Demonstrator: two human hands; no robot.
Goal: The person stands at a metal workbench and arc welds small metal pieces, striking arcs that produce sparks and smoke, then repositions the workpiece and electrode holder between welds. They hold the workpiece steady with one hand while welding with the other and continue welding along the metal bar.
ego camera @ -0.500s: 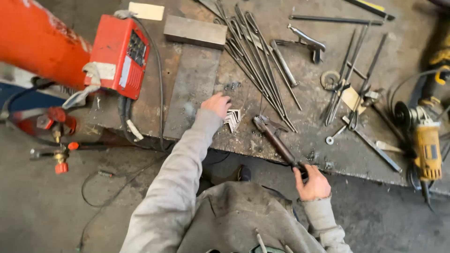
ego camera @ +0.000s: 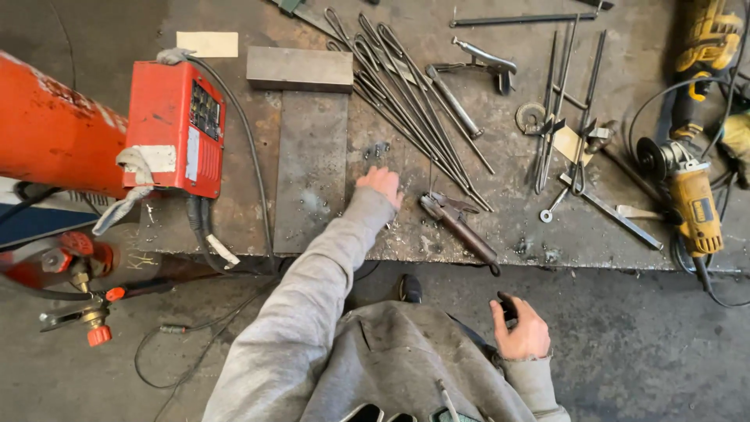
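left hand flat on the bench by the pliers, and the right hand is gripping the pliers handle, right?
Not quite. In the head view the right hand is off the pliers, hanging below the bench edge and touching nothing. The left hand does rest on the bench by the pliers.

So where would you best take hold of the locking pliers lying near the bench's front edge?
Probably by the long dark handles of the locking pliers, near the end overhanging the workbench front edge. They slant toward the right hand, so come from the front right. The jaw end points into the bent rods, leaving less room there.
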